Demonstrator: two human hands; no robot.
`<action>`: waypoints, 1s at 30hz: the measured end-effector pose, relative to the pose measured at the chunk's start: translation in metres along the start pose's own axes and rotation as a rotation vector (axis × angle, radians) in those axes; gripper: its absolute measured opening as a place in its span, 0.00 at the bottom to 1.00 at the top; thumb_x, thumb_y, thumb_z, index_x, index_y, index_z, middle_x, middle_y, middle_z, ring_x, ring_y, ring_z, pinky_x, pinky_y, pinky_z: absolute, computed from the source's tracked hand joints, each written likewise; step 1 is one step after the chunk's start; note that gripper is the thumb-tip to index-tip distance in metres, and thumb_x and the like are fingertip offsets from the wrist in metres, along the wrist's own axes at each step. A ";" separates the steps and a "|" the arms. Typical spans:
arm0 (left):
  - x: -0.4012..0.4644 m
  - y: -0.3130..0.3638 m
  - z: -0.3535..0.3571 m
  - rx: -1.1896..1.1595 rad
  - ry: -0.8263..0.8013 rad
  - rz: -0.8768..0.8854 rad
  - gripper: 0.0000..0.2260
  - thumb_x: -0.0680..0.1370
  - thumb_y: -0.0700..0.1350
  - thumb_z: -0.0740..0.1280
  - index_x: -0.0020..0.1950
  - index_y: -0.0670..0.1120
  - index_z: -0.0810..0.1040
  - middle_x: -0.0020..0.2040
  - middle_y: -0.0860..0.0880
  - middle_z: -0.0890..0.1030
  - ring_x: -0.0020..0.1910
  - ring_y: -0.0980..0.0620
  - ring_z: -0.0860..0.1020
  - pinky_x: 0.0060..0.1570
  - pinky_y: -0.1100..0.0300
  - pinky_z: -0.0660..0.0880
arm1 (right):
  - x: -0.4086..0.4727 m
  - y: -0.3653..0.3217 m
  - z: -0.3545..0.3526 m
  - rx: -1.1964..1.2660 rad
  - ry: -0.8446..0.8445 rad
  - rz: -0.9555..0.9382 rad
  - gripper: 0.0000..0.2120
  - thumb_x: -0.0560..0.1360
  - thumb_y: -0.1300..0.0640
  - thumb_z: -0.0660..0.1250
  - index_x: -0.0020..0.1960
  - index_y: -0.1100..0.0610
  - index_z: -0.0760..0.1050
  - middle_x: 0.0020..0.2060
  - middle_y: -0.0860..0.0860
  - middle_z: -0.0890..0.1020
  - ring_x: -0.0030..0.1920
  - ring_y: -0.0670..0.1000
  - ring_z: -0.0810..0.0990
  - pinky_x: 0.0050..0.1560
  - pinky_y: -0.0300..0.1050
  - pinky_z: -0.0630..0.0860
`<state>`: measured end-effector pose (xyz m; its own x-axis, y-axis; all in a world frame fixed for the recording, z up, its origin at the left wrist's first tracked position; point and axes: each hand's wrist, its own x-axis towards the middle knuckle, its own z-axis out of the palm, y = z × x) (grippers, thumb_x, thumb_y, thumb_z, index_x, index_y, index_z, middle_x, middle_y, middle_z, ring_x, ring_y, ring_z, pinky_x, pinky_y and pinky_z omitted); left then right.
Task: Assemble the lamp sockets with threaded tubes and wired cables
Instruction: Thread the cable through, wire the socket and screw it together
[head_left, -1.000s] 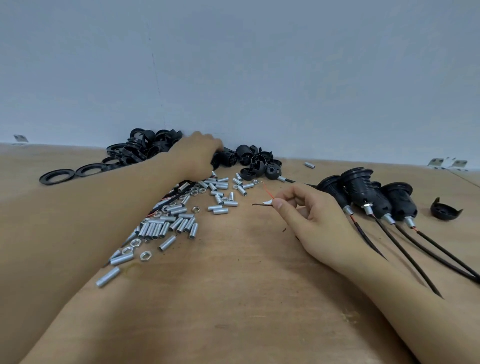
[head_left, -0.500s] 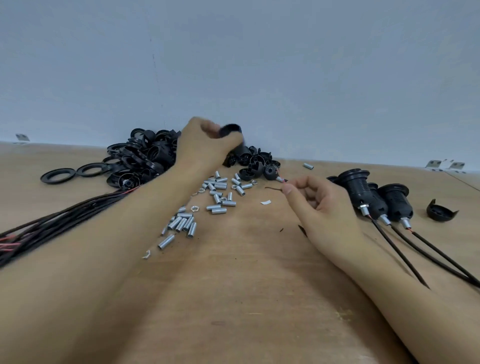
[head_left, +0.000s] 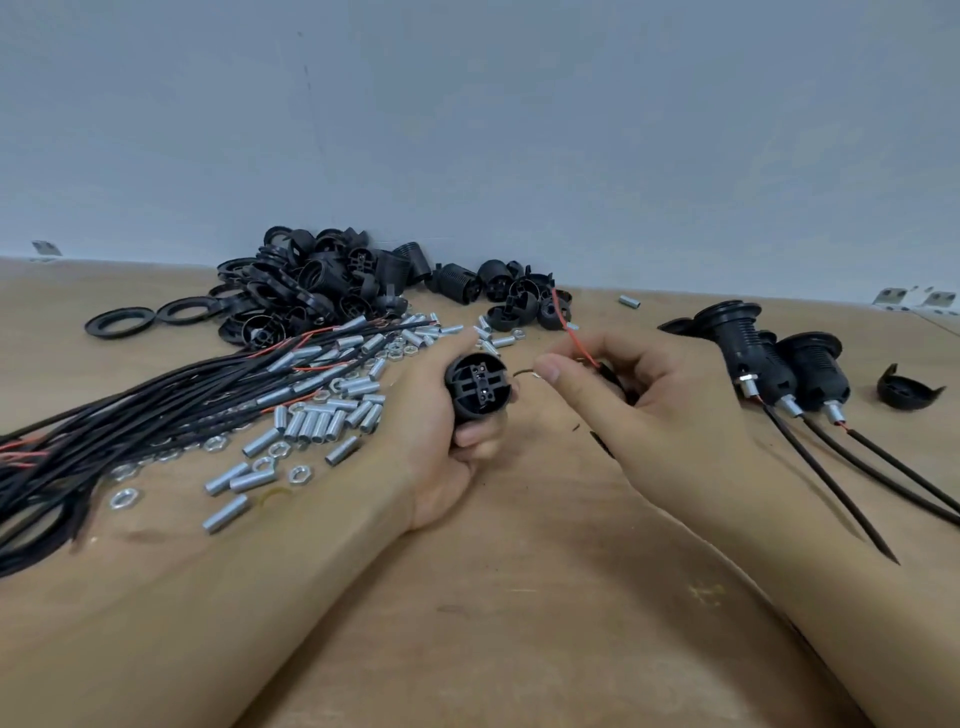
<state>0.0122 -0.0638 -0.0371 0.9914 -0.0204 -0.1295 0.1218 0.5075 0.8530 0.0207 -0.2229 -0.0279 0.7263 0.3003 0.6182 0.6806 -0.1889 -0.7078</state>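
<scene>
One black lamp socket (head_left: 479, 385), terminal end toward the camera, held above the bench (head_left: 519, 623) in the left hand (head_left: 441, 426), fingers curled round its body. Right hand (head_left: 639, 395), just beside it: grip closed in a pinch on a wired cable (head_left: 574, 338), its red lead rising from the fingers, a bare dark lead tip pointing at the socket. Left of the hands: loose threaded tubes (head_left: 322, 421) and nuts (head_left: 300, 474), black cable bundle (head_left: 130, 415). Rear: heap of black socket parts (head_left: 322, 291). Right: three assembled sockets (head_left: 769, 358) with cables.
</scene>
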 end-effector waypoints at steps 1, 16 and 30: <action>0.001 0.001 0.000 0.005 -0.004 -0.004 0.19 0.82 0.51 0.57 0.33 0.45 0.72 0.29 0.48 0.74 0.17 0.57 0.57 0.18 0.67 0.50 | -0.001 -0.001 0.001 -0.021 -0.011 -0.017 0.03 0.75 0.54 0.71 0.43 0.50 0.82 0.25 0.55 0.66 0.26 0.43 0.61 0.28 0.33 0.60; 0.006 0.000 0.003 0.076 -0.074 -0.009 0.20 0.83 0.49 0.55 0.32 0.45 0.66 0.20 0.52 0.69 0.16 0.58 0.56 0.18 0.68 0.50 | -0.005 -0.002 0.005 -0.171 -0.073 -0.099 0.06 0.78 0.54 0.67 0.44 0.55 0.79 0.25 0.53 0.67 0.27 0.45 0.62 0.32 0.33 0.60; 0.007 -0.003 0.007 0.146 0.016 -0.004 0.17 0.82 0.49 0.54 0.34 0.46 0.66 0.21 0.53 0.67 0.17 0.57 0.56 0.16 0.68 0.55 | -0.008 -0.003 0.013 -0.247 0.031 -0.053 0.07 0.76 0.51 0.67 0.42 0.53 0.76 0.28 0.46 0.77 0.27 0.44 0.71 0.29 0.30 0.64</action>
<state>0.0193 -0.0714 -0.0369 0.9901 -0.0073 -0.1399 0.1323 0.3762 0.9170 0.0117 -0.2125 -0.0348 0.6894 0.2880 0.6647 0.7175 -0.3979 -0.5717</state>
